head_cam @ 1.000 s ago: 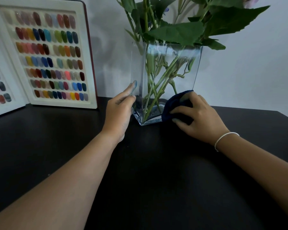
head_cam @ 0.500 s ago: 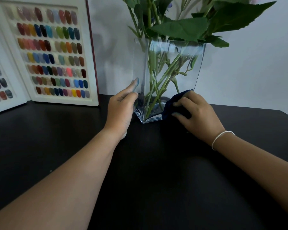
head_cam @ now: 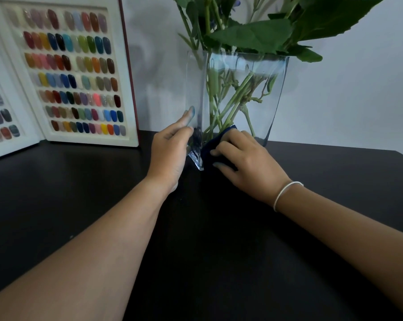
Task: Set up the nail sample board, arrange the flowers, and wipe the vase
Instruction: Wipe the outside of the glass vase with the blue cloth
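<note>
A clear square glass vase stands on the black table against the wall, holding flowers with green stems and broad leaves. My left hand lies flat against the vase's left side near the base, fingers straight. My right hand presses a dark blue cloth against the lower front face of the vase. The nail sample board stands open and upright at the far left, its rows filled with coloured nail tips.
A pale wall runs close behind the vase and the board. The table's right back corner is near the frame's right edge. A white bracelet circles my right wrist.
My right hand has slid the cloth leftward along the vase's lower front face toward its left corner. The view has come a little closer. My left hand stays on the vase's side.
</note>
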